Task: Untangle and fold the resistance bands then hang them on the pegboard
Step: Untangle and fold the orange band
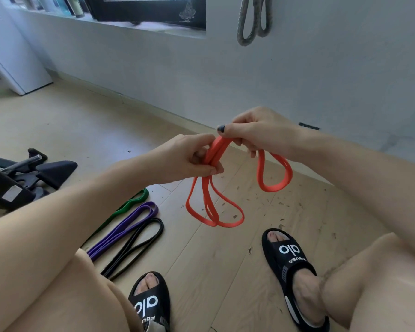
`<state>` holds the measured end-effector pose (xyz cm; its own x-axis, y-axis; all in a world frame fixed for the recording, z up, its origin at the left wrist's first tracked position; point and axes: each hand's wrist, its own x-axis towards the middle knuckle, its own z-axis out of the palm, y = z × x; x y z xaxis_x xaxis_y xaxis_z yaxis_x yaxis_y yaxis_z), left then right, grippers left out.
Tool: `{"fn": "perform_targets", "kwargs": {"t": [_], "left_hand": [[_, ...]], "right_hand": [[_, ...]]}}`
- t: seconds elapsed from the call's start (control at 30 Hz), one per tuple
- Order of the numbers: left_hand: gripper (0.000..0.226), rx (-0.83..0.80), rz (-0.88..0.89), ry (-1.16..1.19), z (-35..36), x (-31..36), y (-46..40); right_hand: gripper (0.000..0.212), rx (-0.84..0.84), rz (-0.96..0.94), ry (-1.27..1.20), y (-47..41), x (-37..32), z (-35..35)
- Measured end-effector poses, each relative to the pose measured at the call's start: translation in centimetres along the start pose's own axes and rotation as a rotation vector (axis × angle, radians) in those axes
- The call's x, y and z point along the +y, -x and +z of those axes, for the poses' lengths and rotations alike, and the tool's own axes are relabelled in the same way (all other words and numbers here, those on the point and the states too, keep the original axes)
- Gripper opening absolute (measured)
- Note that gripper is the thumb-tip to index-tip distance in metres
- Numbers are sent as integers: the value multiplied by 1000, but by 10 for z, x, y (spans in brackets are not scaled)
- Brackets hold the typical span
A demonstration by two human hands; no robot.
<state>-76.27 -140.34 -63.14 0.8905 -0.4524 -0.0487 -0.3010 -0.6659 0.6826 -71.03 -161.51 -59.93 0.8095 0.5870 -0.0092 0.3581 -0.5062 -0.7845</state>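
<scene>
An orange resistance band (261, 172) is bunched between both my hands above the wooden floor. My left hand (189, 159) pinches its doubled strands, and loops hang down below it. My right hand (254, 131) grips the same bundle a little higher, with another loop dangling to the right. On the floor to the left lie a green band (134, 202), a purple band (130, 224) and a black band (141, 243), each folded long and side by side. A grey braided band (252, 22) hangs on the wall at the top; no pegboard is visible.
My feet in black slides (288, 267) rest on the floor below the hands. Black exercise equipment (29, 176) sits at the left edge. A white cabinet (12, 56) stands at the far left, and a dark-framed window (149, 10) runs along the wall.
</scene>
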Motion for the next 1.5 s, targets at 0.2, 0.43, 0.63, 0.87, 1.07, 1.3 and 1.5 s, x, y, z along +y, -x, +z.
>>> {"fn": "perform_targets", "kwargs": {"t": [0.2, 0.43, 0.63, 0.87, 1.07, 1.3, 1.5], "left_hand": [[23, -21, -13, 105, -1, -4, 1], [14, 4, -68, 236, -4, -1, 5], [13, -52, -97, 260, -10, -1, 7], [8, -78, -82, 215, -7, 0, 3], [7, -82, -56, 236, -6, 2, 1], [23, -62, -49, 128, -3, -9, 5], [21, 24, 50, -70, -7, -7, 3]], "right_hand": [[41, 70, 39, -153, 2, 2, -17], [40, 2, 127, -75, 5, 23, -24], [38, -192, 213, -41, 10, 28, -24], [40, -305, 229, -4, 14, 14, -15], [48, -308, 156, 11, 4, 8, 4], [42, -226, 183, -86, 4, 8, 1], [42, -180, 198, -50, 2, 5, 2]]}}
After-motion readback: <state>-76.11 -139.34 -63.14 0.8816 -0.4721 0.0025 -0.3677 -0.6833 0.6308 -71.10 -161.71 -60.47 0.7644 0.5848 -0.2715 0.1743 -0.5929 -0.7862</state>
